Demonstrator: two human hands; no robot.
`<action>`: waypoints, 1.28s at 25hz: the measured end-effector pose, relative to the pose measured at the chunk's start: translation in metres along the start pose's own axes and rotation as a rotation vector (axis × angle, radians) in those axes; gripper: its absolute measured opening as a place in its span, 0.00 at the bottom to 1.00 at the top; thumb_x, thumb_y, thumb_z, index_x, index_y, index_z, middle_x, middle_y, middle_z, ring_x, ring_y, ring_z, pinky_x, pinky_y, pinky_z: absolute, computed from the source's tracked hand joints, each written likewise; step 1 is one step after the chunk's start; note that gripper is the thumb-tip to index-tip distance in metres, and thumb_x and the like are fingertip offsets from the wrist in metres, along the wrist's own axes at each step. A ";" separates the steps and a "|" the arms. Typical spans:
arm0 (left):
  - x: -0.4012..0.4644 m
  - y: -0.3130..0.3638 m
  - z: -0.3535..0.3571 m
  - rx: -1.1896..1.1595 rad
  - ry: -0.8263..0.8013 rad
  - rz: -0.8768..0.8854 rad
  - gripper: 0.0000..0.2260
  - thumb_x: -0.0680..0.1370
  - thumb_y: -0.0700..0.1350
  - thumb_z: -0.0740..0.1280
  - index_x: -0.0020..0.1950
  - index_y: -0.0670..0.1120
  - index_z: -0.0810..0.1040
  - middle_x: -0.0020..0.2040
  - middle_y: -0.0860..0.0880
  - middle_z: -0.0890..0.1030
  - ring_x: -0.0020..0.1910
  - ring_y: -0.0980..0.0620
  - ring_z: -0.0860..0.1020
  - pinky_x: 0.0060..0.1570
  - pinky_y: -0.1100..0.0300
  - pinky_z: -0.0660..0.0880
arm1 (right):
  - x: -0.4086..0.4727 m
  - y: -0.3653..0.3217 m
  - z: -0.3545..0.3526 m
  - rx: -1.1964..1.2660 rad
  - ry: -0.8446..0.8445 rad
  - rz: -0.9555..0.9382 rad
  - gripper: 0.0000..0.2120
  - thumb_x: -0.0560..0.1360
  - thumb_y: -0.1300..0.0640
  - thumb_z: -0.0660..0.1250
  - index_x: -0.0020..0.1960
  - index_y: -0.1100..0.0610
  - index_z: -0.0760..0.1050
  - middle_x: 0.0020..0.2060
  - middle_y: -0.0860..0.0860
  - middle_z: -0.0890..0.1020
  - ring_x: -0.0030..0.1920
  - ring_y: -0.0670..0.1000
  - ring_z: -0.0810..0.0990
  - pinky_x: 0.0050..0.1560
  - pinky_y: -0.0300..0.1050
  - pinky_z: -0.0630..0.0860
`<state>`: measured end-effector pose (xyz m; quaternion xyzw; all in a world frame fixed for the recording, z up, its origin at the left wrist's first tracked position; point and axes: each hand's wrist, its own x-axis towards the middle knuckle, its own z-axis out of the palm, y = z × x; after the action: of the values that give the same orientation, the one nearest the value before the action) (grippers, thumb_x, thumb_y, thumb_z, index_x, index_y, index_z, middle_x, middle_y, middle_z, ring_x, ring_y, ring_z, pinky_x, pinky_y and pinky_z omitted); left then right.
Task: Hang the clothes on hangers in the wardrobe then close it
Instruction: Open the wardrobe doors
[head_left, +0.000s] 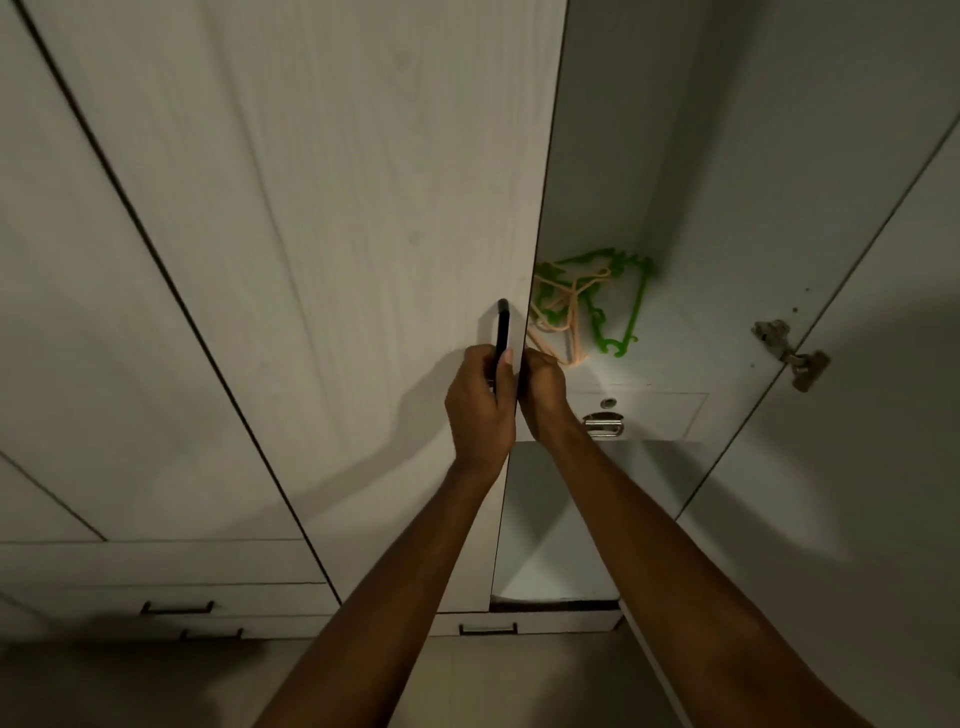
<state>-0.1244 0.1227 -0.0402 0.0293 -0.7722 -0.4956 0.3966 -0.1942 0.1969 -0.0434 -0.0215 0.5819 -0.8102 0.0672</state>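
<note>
Left hand (480, 402) grips door handle (502, 332); right hand (543, 397) grasps door (363, 234) edge (no writing).

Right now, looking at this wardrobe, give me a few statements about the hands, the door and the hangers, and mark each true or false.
1. The left hand grips the black door handle. True.
2. The wardrobe door is fully closed. False: it stands ajar, showing the inside.
3. Green hangers lie inside the wardrobe. True.
4. The right hand holds a shirt. False: its fingers curl round the door's edge; no clothes show.
</note>
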 end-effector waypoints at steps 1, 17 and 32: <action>-0.001 0.000 0.001 0.014 -0.023 -0.010 0.10 0.86 0.49 0.62 0.55 0.44 0.79 0.44 0.51 0.82 0.41 0.56 0.80 0.41 0.53 0.79 | -0.002 -0.001 -0.002 0.005 -0.017 0.009 0.14 0.82 0.61 0.58 0.48 0.60 0.83 0.39 0.55 0.85 0.45 0.55 0.83 0.50 0.48 0.80; -0.076 0.044 -0.068 0.037 -0.023 -0.119 0.20 0.85 0.57 0.58 0.48 0.43 0.79 0.38 0.48 0.82 0.37 0.53 0.82 0.41 0.54 0.81 | -0.105 -0.004 -0.007 -0.117 -0.147 0.087 0.17 0.85 0.53 0.58 0.54 0.61 0.83 0.45 0.58 0.85 0.47 0.58 0.83 0.52 0.48 0.81; -0.156 0.049 -0.239 0.096 0.075 -0.143 0.18 0.84 0.55 0.62 0.38 0.49 0.73 0.33 0.51 0.74 0.33 0.53 0.74 0.34 0.52 0.74 | -0.281 0.032 0.101 -0.092 -0.313 0.054 0.17 0.87 0.55 0.54 0.51 0.57 0.80 0.41 0.49 0.86 0.45 0.47 0.85 0.48 0.43 0.80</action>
<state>0.1526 0.0383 -0.0459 0.1218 -0.7757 -0.4836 0.3868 0.0979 0.1298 -0.0287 -0.1348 0.6011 -0.7675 0.1774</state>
